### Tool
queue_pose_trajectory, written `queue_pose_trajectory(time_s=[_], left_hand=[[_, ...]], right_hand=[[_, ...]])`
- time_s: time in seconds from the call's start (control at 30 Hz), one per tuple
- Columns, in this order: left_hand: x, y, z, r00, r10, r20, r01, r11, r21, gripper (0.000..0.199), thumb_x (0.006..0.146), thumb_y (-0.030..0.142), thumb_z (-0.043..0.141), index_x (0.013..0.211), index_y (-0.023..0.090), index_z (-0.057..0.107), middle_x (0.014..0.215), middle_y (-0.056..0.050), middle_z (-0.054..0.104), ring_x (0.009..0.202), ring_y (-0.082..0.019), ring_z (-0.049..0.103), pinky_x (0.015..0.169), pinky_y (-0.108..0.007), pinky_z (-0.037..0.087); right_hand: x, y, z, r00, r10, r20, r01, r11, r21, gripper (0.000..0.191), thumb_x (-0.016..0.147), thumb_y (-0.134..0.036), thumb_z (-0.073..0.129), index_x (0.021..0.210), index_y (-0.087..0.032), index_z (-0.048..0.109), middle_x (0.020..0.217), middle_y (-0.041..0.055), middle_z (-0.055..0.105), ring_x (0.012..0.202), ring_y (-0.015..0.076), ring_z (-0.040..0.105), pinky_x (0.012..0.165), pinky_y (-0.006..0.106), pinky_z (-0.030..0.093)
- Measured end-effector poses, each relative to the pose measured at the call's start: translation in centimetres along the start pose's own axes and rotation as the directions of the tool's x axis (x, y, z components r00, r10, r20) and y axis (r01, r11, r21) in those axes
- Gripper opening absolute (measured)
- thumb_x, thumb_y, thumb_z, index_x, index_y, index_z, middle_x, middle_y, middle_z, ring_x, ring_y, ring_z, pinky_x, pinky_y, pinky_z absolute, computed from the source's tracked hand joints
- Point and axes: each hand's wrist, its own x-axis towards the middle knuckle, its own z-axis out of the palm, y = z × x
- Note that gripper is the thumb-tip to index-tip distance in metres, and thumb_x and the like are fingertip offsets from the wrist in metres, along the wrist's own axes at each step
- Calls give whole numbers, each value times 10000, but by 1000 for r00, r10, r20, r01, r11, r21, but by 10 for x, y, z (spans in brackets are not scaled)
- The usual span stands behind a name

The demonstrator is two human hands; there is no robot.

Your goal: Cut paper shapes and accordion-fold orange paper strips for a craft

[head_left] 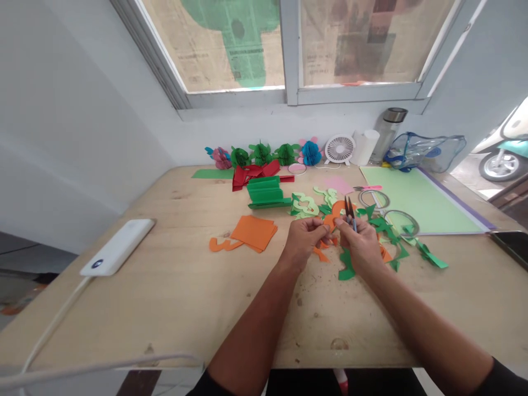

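Between my two hands is an orange paper cutout (337,210) with a curved outline. Pinched at its left side, it sits in the fingers of my left hand (307,239). My right hand (362,242) is wrapped round a pair of scissors (350,211), their dark blades pointing up and away, and its fingertips also touch the paper. Green paper scraps (346,265) and orange scraps (320,254) lie under and around both hands. Left of them rests a stack of orange paper squares (254,233) beside a wavy orange cutout (223,245).
Folded green paper (266,192) and red paper strips (253,175) lie farther back. Honeycomb paper figures (260,153), a small white fan (340,149) and a bottle (386,135) line the wall. A light green sheet (429,203), tape rolls (401,223) and a phone (511,246) are right; a white power strip (119,246) is left.
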Motion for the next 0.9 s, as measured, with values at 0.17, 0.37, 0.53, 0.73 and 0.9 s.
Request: queue_pose_trajectory(time_s=[0.17, 0.37, 0.53, 0.73, 0.9], left_hand=[[4, 8, -11, 997, 49, -54, -51, 998, -25, 200, 616, 293, 718, 628, 155, 573, 537, -15, 646, 457, -93, 556, 453, -201, 340], [7, 17, -21, 996, 62, -59, -65, 996, -56, 181, 588, 277, 703, 626, 153, 575, 530, -8, 633, 449, -91, 541, 449, -210, 338], [7, 19, -23, 997, 69, -46, -72, 995, -67, 172, 593, 279, 691, 617, 158, 572, 535, -4, 629, 457, -89, 542, 455, -211, 343], [5, 16, -21, 998, 57, 35, -57, 998, -8, 139, 626, 266, 672, 622, 156, 588, 536, -11, 634, 461, -92, 548, 463, -211, 350], [4, 15, -21, 997, 49, 52, -50, 998, 25, 128, 630, 267, 662, 617, 157, 597, 543, -11, 634, 474, -89, 545, 473, -212, 357]], right_hand=[[2, -9, -8, 983, -4, 186, 18, 997, -75, 438, 778, -624, 582, 728, -190, 556, 480, -86, 300, 425, 69, 240, 417, 246, 158], [9, -24, -21, 937, 101, 335, -20, 971, -236, 495, 781, -664, 561, 676, -181, 551, 464, -86, 273, 415, 61, 197, 414, 247, 134], [8, -31, -21, 907, 195, 374, -39, 921, -387, 569, 743, -737, 537, 614, -183, 546, 431, -80, 259, 408, 62, 184, 410, 250, 137], [5, -31, -17, 890, 235, 390, -44, 897, -440, 617, 725, -774, 512, 689, -165, 610, 425, -81, 263, 416, 67, 181, 416, 253, 136], [6, -29, -18, 880, 242, 409, -43, 897, -439, 621, 740, -768, 496, 707, -160, 620, 424, -87, 248, 415, 68, 179, 426, 255, 123]])
